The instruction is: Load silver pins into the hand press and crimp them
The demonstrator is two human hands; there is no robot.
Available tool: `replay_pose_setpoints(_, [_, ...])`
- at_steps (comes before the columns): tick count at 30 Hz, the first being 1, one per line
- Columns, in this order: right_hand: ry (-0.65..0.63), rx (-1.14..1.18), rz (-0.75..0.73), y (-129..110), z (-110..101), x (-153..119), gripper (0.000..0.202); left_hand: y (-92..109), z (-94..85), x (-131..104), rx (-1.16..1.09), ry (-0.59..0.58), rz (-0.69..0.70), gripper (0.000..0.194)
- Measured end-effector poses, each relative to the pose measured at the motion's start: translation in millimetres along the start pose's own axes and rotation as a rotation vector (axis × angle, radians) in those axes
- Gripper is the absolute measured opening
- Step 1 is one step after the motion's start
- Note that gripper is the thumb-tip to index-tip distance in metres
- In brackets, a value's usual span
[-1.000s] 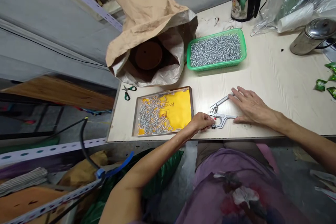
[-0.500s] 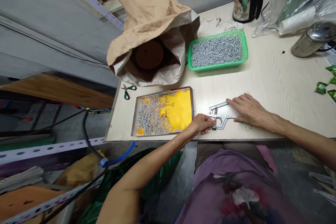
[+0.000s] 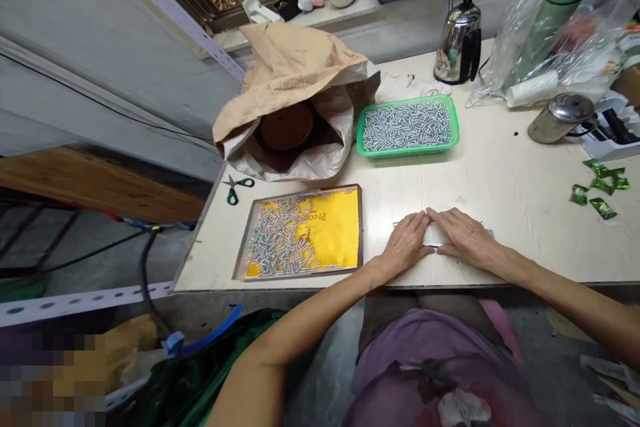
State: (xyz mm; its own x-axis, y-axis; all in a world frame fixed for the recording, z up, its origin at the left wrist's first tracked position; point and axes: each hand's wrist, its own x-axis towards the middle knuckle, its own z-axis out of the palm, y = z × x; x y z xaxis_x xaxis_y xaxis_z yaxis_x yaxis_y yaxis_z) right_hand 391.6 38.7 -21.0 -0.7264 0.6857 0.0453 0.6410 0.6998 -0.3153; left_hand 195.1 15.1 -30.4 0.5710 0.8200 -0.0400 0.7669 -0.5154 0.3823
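A pair of silver hand pliers (image 3: 436,235) lies low over the table in front of me, mostly covered by my hands. Over its left end, my left hand (image 3: 407,241) is closed, with the thumb toward my body. My right hand (image 3: 466,237) grips the handle end, fingertips almost meeting those of the left. The jaws are hidden. To the left is a shallow tray (image 3: 361,227) with a yellow lining, small silvery metal pieces (image 3: 280,237) heaped mostly on its left side. A green plastic basket (image 3: 407,152) full of similar pieces stands behind.
An open brown paper sack (image 3: 300,60) stands at the back left. Green-handled scissors (image 3: 233,193) lie at the left edge. A steel kettle (image 3: 455,50), a lidded metal cup (image 3: 560,117) and green-wrapped packets (image 3: 603,208) are to the right.
My left hand has moved from pinching near the pliers' jaws to lying closed over that end. The handles, spread before, are now largely covered. The view has tilted up.
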Motion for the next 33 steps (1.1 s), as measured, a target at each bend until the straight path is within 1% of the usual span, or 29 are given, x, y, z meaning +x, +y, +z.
replay_pose_setpoints(3, [-0.044,-0.041,0.043,5,-5,-3,0.078,-5,-2.4,8,0.026,-0.056,0.036,0.065])
replay_pose_setpoints(5, [-0.075,-0.101,0.106,5,-7,-5,0.075,-5,-5.4,11,0.055,-0.084,0.022,0.067])
replay_pose_setpoints(8, [-0.102,-0.173,0.145,-1,-5,-7,0.056,0,-8.7,15,0.096,-0.135,0.000,0.063])
replay_pose_setpoints(12, [-0.039,-0.244,0.126,-12,4,-12,0.028,4,-6.8,16,0.097,-0.154,0.036,0.040])
replay_pose_setpoints(14, [0.008,-0.247,0.098,-15,10,-16,0.015,4,-2.8,12,0.102,-0.134,0.060,0.033])
replay_pose_setpoints(16, [0.055,-0.230,0.076,-17,15,-19,0.007,3,1.8,8,0.116,-0.100,0.088,0.029])
replay_pose_setpoints(19, [0.120,-0.196,0.066,-17,22,-22,0.011,1,7.4,3,0.109,-0.041,0.145,0.025])
replay_pose_setpoints(22, [0.149,-0.174,0.053,-16,26,-23,0.013,0,11.3,1,0.070,0.041,0.188,0.021])
replay_pose_setpoints(24, [0.143,-0.176,0.050,-17,28,-23,0.013,-2,14.6,1,0.045,0.102,0.195,0.019])
replay_pose_setpoints(27, [0.100,-0.161,0.083,-19,28,-22,0.012,-6,20.3,2,0.024,0.153,0.193,0.015])
replay_pose_setpoints(31, [0.055,-0.128,0.159,-24,21,-24,0.008,-7,23.5,3,0.029,0.159,0.165,0.013])
replay_pose_setpoints(32, [0.054,-0.138,0.186,-25,19,-24,0.005,-7,23.9,3,0.035,0.157,0.153,0.015])
replay_pose_setpoints(33, [0.058,-0.151,0.216,-24,16,-24,0.009,-7,24.6,3,0.042,0.160,0.138,0.019])
